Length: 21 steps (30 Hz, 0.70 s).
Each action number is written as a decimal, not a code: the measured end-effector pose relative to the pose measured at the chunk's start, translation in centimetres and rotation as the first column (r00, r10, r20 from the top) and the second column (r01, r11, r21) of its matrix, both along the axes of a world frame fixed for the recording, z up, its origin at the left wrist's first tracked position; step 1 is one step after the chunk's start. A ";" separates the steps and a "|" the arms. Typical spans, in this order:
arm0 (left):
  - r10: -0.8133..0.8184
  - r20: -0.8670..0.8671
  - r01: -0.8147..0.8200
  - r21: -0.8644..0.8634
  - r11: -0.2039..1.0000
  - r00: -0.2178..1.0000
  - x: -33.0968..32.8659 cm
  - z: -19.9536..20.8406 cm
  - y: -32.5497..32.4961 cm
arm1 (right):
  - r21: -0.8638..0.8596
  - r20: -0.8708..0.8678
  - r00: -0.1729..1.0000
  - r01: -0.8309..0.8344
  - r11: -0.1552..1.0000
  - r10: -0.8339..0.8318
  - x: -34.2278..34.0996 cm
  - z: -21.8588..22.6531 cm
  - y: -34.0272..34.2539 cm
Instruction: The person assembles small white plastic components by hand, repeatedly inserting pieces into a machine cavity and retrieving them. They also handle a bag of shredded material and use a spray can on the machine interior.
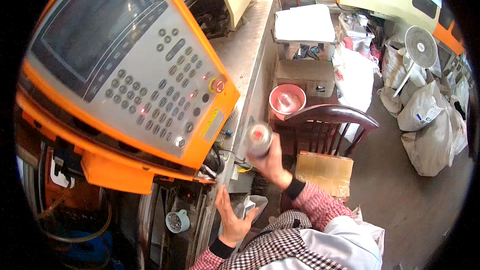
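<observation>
My right hand [273,162] is closed around a spray can [258,141], its top with a red nozzle facing up toward me; the can is smeared by motion. It is held above the edge of the machine's metal ledge, right of the orange control panel [150,80]. My left hand [234,220] is lower and nearer to me, fingers stretched and thumb apart, holding nothing. Its fingertips are close to the metal rail below the panel's corner. A light blue mug [177,221] with a speckled grey inside stands left of this hand.
A dark wooden chair [330,115] with cardboard [325,174] on its seat stands to the right. Behind it are a pink bucket [287,100] and a stand topped with white sheets [305,23]. White sacks [434,140] and a fan [421,46] occupy the far right.
</observation>
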<state>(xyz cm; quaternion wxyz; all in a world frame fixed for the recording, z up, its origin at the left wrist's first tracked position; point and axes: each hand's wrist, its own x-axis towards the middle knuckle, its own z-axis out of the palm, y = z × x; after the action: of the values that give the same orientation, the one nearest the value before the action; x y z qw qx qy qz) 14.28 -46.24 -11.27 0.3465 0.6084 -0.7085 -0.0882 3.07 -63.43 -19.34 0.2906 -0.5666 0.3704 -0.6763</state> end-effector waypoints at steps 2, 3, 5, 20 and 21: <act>0.057 -0.101 -0.046 0.115 0.992 0.993 0.4 -2.0 1.2 | 0.029 -0.125 0.968 0.224 0.974 -0.219 -0.6 -0.5 -7.0; 0.081 -0.192 -0.049 0.164 0.985 0.978 0.7 -2.8 1.8 | 0.038 -0.176 0.949 0.273 0.961 -0.263 -0.6 -1.8 -11.1; 0.237 -0.201 -0.173 0.289 0.941 0.951 1.2 -3.7 3.2 | 0.107 -0.084 0.966 0.253 0.961 -0.245 0.1 -3.2 -18.3; 0.721 0.092 -0.518 0.757 0.398 0.687 0.2 -3.4 10.5 | 0.271 -0.231 0.970 -0.009 0.963 0.074 12.2 -8.6 -33.5; 0.738 0.029 -0.542 0.698 0.468 0.675 0.2 -4.2 10.5 | 0.261 -0.220 0.972 -0.016 0.965 0.076 11.4 -9.0 -33.6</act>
<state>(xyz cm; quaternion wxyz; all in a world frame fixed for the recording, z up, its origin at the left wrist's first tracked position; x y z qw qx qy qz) 14.50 -35.71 -15.47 0.2121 0.8914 -0.2894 -0.2768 14.50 -97.01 -28.37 0.3328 -0.6066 0.4726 -0.5458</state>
